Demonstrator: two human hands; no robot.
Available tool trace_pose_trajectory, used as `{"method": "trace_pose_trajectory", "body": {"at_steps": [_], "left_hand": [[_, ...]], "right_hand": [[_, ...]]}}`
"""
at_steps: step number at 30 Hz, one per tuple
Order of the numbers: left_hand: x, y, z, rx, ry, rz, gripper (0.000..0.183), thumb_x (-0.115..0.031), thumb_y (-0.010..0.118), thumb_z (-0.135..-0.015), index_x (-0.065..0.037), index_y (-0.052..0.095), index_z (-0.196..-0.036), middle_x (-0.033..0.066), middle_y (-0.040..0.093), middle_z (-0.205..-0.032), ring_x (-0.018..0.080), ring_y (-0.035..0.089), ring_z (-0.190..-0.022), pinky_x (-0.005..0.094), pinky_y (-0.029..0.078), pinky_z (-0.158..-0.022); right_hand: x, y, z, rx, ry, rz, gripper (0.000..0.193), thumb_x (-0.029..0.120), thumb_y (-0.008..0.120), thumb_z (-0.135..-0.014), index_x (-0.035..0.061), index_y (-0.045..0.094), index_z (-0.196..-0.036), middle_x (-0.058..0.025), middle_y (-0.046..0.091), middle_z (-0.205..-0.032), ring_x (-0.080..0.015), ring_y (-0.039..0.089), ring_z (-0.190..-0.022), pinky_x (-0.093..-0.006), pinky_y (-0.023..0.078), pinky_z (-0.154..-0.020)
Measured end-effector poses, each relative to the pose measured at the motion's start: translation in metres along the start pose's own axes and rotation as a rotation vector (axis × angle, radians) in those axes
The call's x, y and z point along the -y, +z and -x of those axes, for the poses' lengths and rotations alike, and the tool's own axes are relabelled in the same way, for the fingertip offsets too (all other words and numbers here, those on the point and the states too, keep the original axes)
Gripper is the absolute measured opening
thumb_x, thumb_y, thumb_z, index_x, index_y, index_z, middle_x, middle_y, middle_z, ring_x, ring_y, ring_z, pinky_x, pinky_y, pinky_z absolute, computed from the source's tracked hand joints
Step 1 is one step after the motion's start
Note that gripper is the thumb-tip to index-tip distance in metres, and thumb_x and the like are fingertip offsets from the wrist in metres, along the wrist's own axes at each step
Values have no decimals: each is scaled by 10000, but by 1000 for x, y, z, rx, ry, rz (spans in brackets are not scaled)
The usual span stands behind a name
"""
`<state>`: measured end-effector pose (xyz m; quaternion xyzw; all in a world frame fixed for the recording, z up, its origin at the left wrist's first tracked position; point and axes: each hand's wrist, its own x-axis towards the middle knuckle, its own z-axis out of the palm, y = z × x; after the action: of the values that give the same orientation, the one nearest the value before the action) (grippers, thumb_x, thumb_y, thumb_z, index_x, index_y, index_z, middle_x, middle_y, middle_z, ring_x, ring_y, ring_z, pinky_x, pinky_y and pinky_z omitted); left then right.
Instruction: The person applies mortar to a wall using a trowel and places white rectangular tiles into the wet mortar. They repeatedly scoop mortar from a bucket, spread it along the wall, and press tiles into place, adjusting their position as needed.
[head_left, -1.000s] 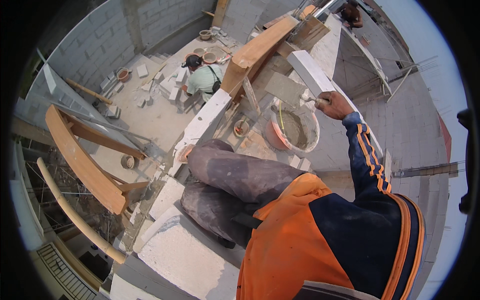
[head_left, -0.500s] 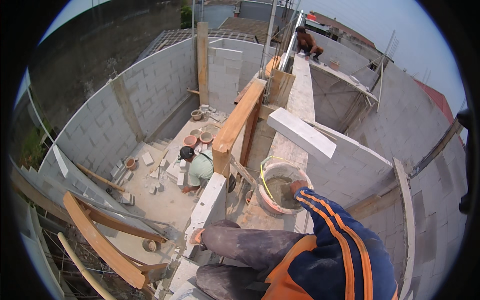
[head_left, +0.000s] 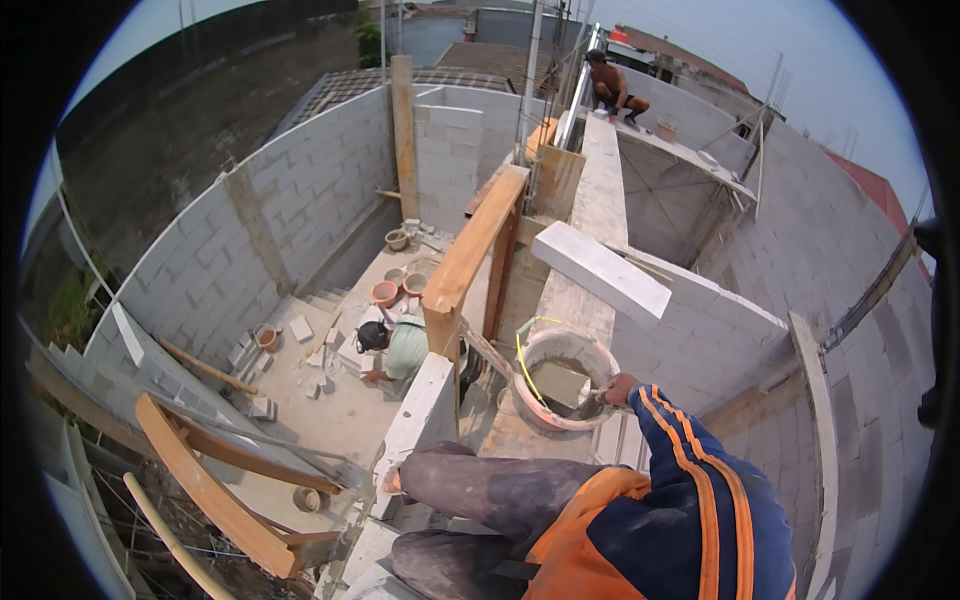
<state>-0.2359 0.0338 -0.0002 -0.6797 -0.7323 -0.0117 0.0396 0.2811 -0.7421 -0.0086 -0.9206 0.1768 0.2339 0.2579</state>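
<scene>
Gripping the trowel (head_left: 590, 401) low over the bucket (head_left: 600, 354), the right hand (head_left: 620, 389) seems to be at the loading step, working the blade through wet mortar (head_left: 553, 383). Its fingers look curled together around the handle, though at this size I cannot tell how each one sits. The left hand is out of sight, so its fingers cannot be judged.

The bucket stands near the close end of a pale plank (head_left: 590, 312), towards its right edge, with the trowel entering over the bucket's right rim. Beyond it, a white block (head_left: 600, 268) lies slantwise across the plank, one end reaching past the right edge.

As I judge it, the next move calls for sliding the blade under a full load, then raising it level so nothing slips off on the way over the rim.

The mortar is grey and thick-looking, well below the rim, with a smoother, paler patch near the trowel; whether that is bare blade or mortar is hard to say. The bucket is reddish, crusted with dried grey, and a yellow strap (head_left: 522, 372) curves along its left side.
</scene>
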Motion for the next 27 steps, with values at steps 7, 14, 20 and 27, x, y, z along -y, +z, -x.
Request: {"method": "trace_pose_trajectory", "body": {"at_steps": [7, 14, 20, 27], "left_hand": [[6, 0, -3, 2, -12, -1, 898, -757, 575, -830, -153, 460, -1485, 157, 473, -1486, 317, 417, -1388, 456, 340, -1148], [6, -5, -10, -15, 25, 13, 895, -751, 578, -833, -149, 460, -1485, 162, 471, -1487, 321, 415, -1390, 458, 338, -1150], [33, -4, -19, -36, 38, 25, 892, -746, 580, -835, -146, 459, -1485, 166, 469, -1488, 324, 413, -1391, 459, 336, -1151], [169, -19, 10, -50, -157, -50, 889, -740, 583, -838, -142, 459, -1484, 171, 467, -1489, 328, 411, -1393, 461, 334, -1153]], "right_hand": [[-11, -31, 42, -111, -20, -251, 203, 244, 753, -859, 40, 761, -854, -24, 672, -694, -111, 577, -548, -280, 474, -497], [64, -83, 85, -170, -179, -372, 243, 270, 776, -855, 37, 717, -819, -6, 649, -695, -96, 551, -562, -276, 472, -520], [176, -93, 105, -72, -369, -324, 236, 269, 766, -857, 35, 737, -866, -4, 651, -723, -83, 538, -603, -273, 453, -544], [362, -33, 141, 196, -765, -49, 320, 319, 763, -883, 15, 717, -971, 29, 559, -688, -61, 494, -603, -260, 399, -537]]}}
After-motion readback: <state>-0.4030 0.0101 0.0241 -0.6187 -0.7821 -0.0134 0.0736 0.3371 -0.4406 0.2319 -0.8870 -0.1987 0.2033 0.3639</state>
